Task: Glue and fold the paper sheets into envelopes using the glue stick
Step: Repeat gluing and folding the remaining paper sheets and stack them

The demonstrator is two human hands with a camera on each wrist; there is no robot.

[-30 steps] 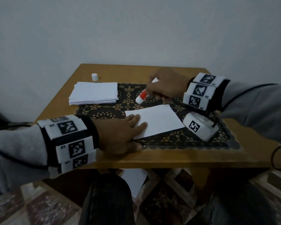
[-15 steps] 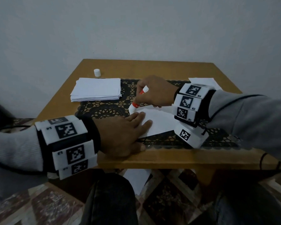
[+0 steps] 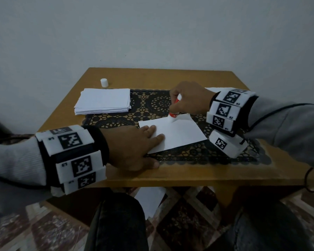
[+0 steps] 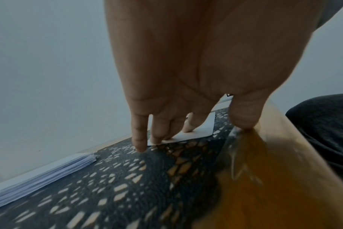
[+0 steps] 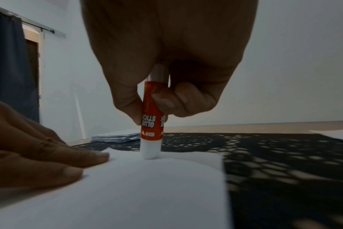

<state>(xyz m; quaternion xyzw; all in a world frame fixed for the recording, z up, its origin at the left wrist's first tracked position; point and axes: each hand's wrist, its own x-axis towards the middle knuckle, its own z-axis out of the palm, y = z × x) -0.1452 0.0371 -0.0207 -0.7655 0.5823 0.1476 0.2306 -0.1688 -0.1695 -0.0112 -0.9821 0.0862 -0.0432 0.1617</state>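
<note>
The glue stick (image 5: 151,124) is a slim tube with an orange label and a white lower end. It stands nearly upright, long axis vertical, tip down on the far edge of a white paper sheet (image 3: 178,133) that lies on a black lace mat (image 3: 149,104) on the wooden counter (image 3: 170,77). The right hand (image 3: 188,100) pinches it, grip clamped on the tube. The left hand (image 3: 132,147) lies flat, fingers straight, pressing the sheet's near-left corner. A paper stack (image 3: 103,100) and white cap (image 3: 104,82) sit behind.
</note>
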